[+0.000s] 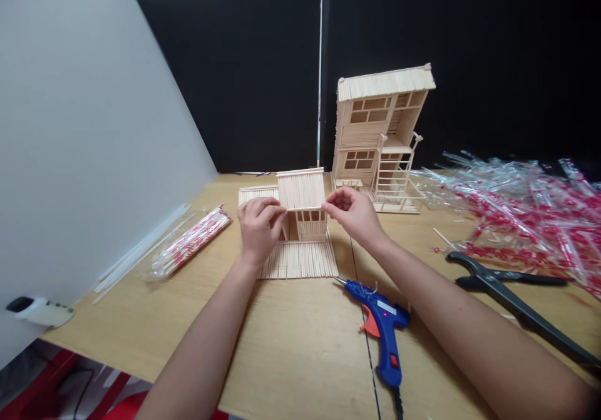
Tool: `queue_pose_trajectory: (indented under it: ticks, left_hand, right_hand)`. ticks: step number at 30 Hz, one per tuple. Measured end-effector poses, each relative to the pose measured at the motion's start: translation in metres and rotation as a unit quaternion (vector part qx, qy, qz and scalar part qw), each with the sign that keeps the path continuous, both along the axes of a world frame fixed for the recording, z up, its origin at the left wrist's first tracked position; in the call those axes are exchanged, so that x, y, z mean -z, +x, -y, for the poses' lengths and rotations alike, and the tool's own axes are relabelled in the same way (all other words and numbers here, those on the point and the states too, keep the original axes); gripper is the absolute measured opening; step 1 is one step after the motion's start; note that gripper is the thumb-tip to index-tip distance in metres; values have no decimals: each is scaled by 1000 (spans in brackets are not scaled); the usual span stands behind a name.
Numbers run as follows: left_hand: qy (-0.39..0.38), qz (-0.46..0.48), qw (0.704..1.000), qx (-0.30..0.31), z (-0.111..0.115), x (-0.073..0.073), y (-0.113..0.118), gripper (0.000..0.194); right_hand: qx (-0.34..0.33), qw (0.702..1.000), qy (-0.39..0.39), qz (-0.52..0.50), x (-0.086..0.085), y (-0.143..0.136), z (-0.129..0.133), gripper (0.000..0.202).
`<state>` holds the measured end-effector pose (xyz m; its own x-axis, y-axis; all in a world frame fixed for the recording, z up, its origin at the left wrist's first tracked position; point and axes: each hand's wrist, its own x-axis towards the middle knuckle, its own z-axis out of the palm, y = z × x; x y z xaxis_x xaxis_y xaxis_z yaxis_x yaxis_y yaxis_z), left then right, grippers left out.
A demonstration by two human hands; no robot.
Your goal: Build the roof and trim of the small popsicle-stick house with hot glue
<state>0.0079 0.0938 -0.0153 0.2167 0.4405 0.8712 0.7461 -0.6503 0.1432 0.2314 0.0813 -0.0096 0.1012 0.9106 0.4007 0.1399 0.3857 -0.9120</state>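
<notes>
A small stick-built house (pixel 301 189) stands on its slatted stick base (pixel 300 260) at the middle of the table. My left hand (pixel 260 226) is at the left end of the roof's lower front edge, its fingers bent and pressed together there. At the right end of that edge, my right hand (pixel 354 213) has thumb and forefinger pinched. A thin stick seems to run along the edge between both hands. Behind to the right rises a taller two-storey stick house (pixel 366 129) with a ladder-like front.
A blue glue gun (pixel 387 329) lies in front of my right forearm. Bagged sticks (pixel 192 241) and loose white rods (pixel 141 251) lie left. Crumpled red-and-clear wrappers (pixel 530 220) and a dark clamp-like tool (pixel 507 295) are at right. A grey panel (pixel 94 113) borders the left.
</notes>
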Motion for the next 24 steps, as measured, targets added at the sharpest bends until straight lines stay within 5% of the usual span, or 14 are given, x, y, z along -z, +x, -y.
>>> queue_pose_trajectory:
  ticks: [24]
  left_hand:
    - [-62, 41, 997, -7, 4, -4, 4, 4]
  right_hand:
    - [34, 998, 20, 58, -1, -1, 2, 20]
